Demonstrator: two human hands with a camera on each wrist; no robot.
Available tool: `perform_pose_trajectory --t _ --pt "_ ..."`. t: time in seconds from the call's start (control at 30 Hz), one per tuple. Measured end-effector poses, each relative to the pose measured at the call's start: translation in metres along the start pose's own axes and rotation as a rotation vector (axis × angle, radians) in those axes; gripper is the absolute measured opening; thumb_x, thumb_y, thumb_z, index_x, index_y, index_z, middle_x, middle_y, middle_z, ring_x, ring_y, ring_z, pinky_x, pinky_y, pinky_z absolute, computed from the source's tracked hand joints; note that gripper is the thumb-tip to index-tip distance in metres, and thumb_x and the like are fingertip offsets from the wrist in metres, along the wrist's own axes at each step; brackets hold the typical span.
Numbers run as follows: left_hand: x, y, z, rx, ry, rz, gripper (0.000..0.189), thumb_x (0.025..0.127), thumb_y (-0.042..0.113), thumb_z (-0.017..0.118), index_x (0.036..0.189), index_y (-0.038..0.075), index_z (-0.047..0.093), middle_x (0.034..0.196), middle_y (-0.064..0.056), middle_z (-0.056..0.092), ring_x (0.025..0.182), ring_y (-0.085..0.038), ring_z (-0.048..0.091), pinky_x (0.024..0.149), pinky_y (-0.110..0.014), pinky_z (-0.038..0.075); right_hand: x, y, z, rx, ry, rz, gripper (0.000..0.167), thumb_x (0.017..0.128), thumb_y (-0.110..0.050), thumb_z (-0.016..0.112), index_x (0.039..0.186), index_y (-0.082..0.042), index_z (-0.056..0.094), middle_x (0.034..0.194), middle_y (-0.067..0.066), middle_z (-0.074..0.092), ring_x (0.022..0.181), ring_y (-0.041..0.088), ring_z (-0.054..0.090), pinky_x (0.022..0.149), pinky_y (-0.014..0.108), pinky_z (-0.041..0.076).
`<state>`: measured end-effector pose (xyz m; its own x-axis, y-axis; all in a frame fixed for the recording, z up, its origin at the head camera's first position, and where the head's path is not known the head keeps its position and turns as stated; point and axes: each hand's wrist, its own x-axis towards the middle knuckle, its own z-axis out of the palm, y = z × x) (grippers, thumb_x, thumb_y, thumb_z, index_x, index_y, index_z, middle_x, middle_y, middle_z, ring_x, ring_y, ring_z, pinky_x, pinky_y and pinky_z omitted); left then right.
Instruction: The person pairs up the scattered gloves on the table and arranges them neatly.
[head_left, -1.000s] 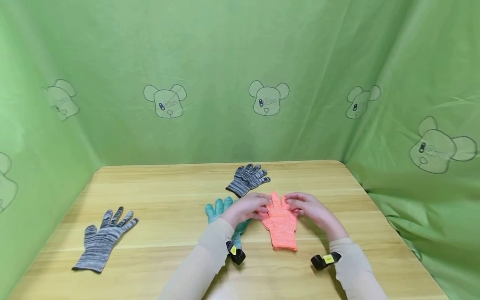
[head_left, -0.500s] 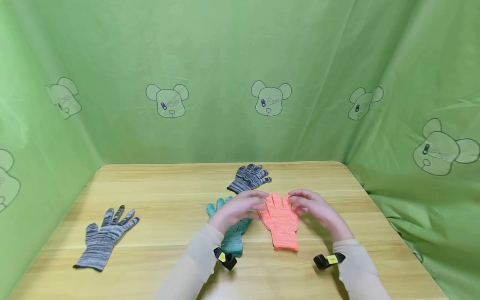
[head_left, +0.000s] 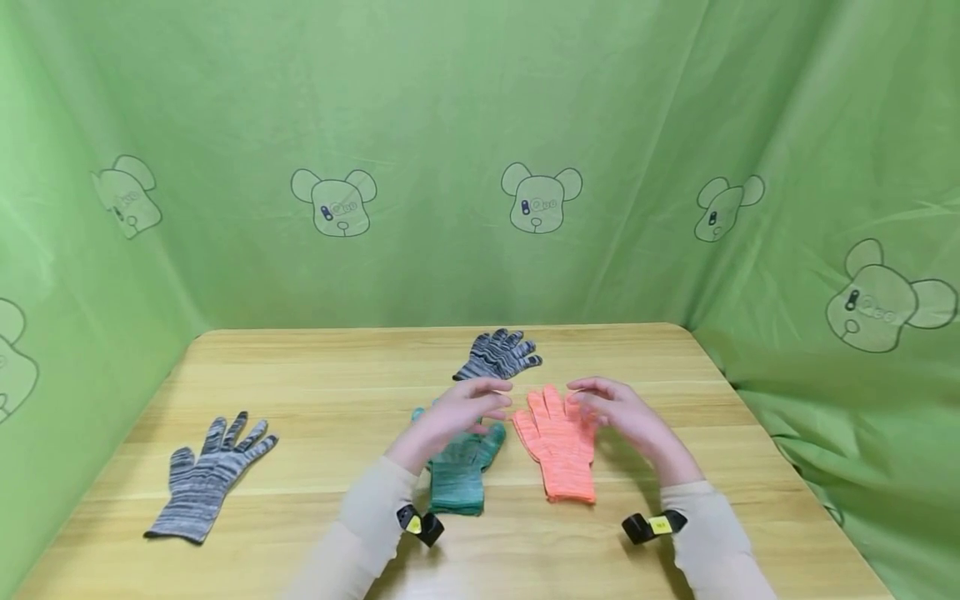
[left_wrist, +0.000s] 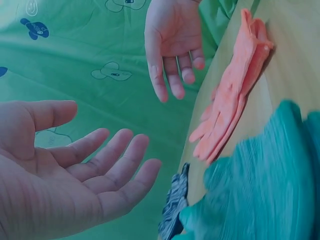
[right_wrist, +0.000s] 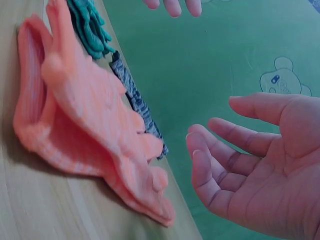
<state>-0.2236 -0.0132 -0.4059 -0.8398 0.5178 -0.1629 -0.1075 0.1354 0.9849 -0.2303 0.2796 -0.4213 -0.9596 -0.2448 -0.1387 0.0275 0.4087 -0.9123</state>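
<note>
An orange knit glove (head_left: 566,454) lies palm down on the table, fingers pointing away from me, with layers showing along its side in the left wrist view. My right hand (head_left: 618,414) hovers at its right edge, fingers loosely bent and holding nothing; the right wrist view shows a gap between that hand and the glove (right_wrist: 95,115). To the left is a teal glove (head_left: 457,487), its upper part partly hidden beneath my left hand (head_left: 450,418). That hand is held above it, fingers relaxed and spread, with nothing in the palm (left_wrist: 55,185).
A grey-and-black striped glove (head_left: 497,356) lies near the table's back edge. Another striped glove (head_left: 204,483) rests at the far left. Green cloth (head_left: 435,275) printed with bear heads encloses the wooden table (head_left: 330,417) at the back and both sides.
My left hand has moved left, from the orange glove's fingers to over the teal glove, uncovering the teal cuff. The right hand stays near the orange glove, its fingers slightly lifted. The orange glove stays put.
</note>
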Motion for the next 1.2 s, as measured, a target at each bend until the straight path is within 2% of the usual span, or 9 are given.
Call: perform_pose_trajectory --t 0.13,0.23,0.33,0.47,0.63,0.7,0.9,1.13,1.2 --pt "-0.01 0.002 -0.009 0.038 0.023 0.012 0.047 0.098 0.033 0.057 0.139 0.013 0.051 0.139 -0.015 0.055 0.121 -0.031 0.059 0.103 -0.053 0.047 -0.002 -0.006 0.006 0.023 -0.003 -0.007 0.052 0.098 -0.024 0.056 0.138 0.006 0.044 0.126 0.033 0.056 0.1 0.035 0.063 0.082 0.042 0.057" --pt "-0.017 0.002 -0.016 0.06 0.033 0.031 0.047 0.098 0.033 0.055 0.139 0.011 0.051 0.137 -0.014 0.057 0.121 -0.031 0.058 0.103 -0.053 0.047 -0.003 -0.011 0.011 -0.001 -0.004 -0.018 0.051 0.098 -0.023 0.056 0.138 0.005 0.045 0.127 0.031 0.056 0.1 0.032 0.062 0.085 0.041 0.055" --pt "-0.024 0.002 -0.023 0.066 0.038 0.038 0.045 0.099 0.031 0.053 0.139 0.01 0.051 0.135 -0.014 0.058 0.122 -0.035 0.057 0.103 -0.053 0.047 -0.005 -0.017 0.018 -0.026 -0.004 -0.021 0.047 0.098 -0.024 0.055 0.137 0.002 0.047 0.129 0.028 0.056 0.104 0.032 0.06 0.089 0.043 0.052" --pt "-0.034 0.001 -0.033 0.09 0.049 0.032 0.044 0.1 0.033 0.051 0.138 0.012 0.052 0.133 -0.012 0.06 0.122 -0.034 0.057 0.103 -0.051 0.048 -0.008 -0.025 0.028 -0.037 -0.019 -0.039 0.045 0.099 -0.022 0.055 0.136 0.002 0.049 0.133 0.027 0.054 0.113 0.04 0.057 0.094 0.046 0.05" --pt "-0.048 0.002 -0.048 0.115 0.069 0.032 0.047 0.1 0.036 0.05 0.14 0.01 0.049 0.134 -0.014 0.06 0.122 -0.033 0.058 0.103 -0.05 0.048 -0.008 -0.032 0.04 -0.031 -0.045 -0.07 0.046 0.098 -0.023 0.058 0.135 0.004 0.049 0.135 0.027 0.054 0.119 0.04 0.055 0.099 0.043 0.051" --pt "-0.054 0.001 -0.054 0.116 0.081 0.032 0.047 0.1 0.035 0.05 0.14 0.01 0.049 0.135 -0.015 0.059 0.121 -0.032 0.059 0.104 -0.051 0.047 -0.006 -0.034 0.044 -0.033 -0.048 -0.073 0.046 0.098 -0.024 0.058 0.135 0.002 0.051 0.133 0.025 0.056 0.118 0.038 0.056 0.098 0.041 0.051" --pt "-0.072 -0.003 -0.073 0.111 0.115 0.023 0.047 0.1 0.032 0.051 0.141 0.01 0.048 0.139 -0.016 0.056 0.123 -0.032 0.058 0.104 -0.049 0.047 -0.002 -0.04 0.057 -0.027 -0.084 -0.091 0.045 0.098 -0.026 0.058 0.135 0.0 0.051 0.125 0.022 0.061 0.116 0.039 0.056 0.097 0.049 0.051" --pt "-0.1 0.0 -0.099 0.141 0.17 0.055 0.047 0.102 0.029 0.047 0.143 0.005 0.043 0.139 -0.02 0.054 0.125 -0.036 0.055 0.1 -0.041 0.051 0.005 -0.052 0.076 -0.044 -0.133 -0.138 0.043 0.098 -0.026 0.059 0.133 -0.002 0.053 0.119 0.018 0.062 0.109 0.03 0.059 0.088 0.041 0.053" --pt "-0.108 0.001 -0.106 0.152 0.184 0.056 0.048 0.103 0.028 0.046 0.144 0.004 0.041 0.139 -0.022 0.053 0.125 -0.035 0.055 0.101 -0.041 0.051 0.006 -0.056 0.082 -0.049 -0.145 -0.148 0.043 0.098 -0.027 0.059 0.133 -0.003 0.054 0.12 0.017 0.062 0.109 0.029 0.059 0.09 0.042 0.053"
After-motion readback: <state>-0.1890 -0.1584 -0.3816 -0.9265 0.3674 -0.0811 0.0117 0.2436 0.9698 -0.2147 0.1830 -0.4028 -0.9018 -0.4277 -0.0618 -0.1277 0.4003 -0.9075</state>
